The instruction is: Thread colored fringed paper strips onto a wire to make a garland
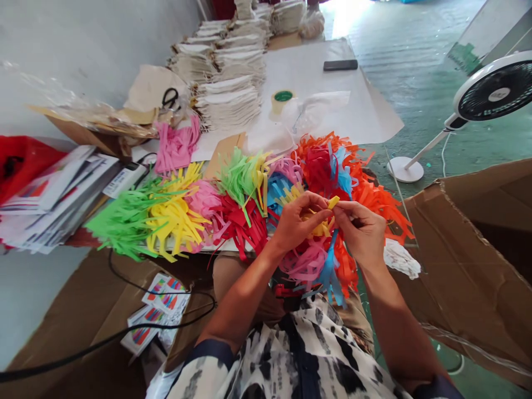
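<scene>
My left hand (297,221) and my right hand (359,233) meet in front of me, both pinching a yellow fringed paper strip (322,221) between fingers and thumbs. The strip's end sticks up between them. Below and around my hands lies a long garland of cut paper fringe (245,205) in green, yellow, pink, red, blue and orange. Its loops spread across the table edge and over my lap. A loose pink paper fringe bunch (178,145) lies farther back on the left.
Stacks of white cloth bags (230,105) line the wall beside a white paper sheet (332,111) holding a tape roll (282,101) and a phone (341,65). Black scissors (170,98) lie at left. A floor fan (494,91) and an open cardboard box (469,260) stand right.
</scene>
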Motion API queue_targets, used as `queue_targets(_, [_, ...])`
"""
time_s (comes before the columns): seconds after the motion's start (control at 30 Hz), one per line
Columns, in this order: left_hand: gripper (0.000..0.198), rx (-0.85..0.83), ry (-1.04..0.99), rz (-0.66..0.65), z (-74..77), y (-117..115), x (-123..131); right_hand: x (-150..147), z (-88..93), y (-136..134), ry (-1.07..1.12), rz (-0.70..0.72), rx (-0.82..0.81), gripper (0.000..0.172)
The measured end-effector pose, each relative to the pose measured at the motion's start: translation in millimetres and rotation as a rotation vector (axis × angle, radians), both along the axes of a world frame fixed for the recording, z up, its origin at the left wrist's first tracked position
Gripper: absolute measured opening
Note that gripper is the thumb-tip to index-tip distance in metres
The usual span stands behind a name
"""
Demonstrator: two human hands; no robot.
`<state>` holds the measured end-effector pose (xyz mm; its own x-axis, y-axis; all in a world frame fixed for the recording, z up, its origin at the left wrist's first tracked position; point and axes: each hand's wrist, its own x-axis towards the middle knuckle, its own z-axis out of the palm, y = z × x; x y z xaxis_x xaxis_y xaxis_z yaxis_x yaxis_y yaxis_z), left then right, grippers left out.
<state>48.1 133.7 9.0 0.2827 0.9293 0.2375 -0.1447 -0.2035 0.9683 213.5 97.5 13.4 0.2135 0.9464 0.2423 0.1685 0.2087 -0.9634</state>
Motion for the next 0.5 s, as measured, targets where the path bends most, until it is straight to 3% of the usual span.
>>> queue_targets(0.13, [0.036, -0.086, -0.011, -0.01, 1.9, 2, 0, -2, 3.5, 0, -0.021, -0.021, -0.002, 0.023])
queue_targets(0.33, [0.041, -0.304, -0.188, -0.038, 14.9, 3, -4, -6, 8.7, -1, 0.0, -0.023, -0.046, 0.027])
queue_targets(0.5, [0.043, -0.32, -0.186, -0.026, 15.0, 4, -5, -9, 12.2, -1, -0.07, 0.047, -0.023, 0.027])
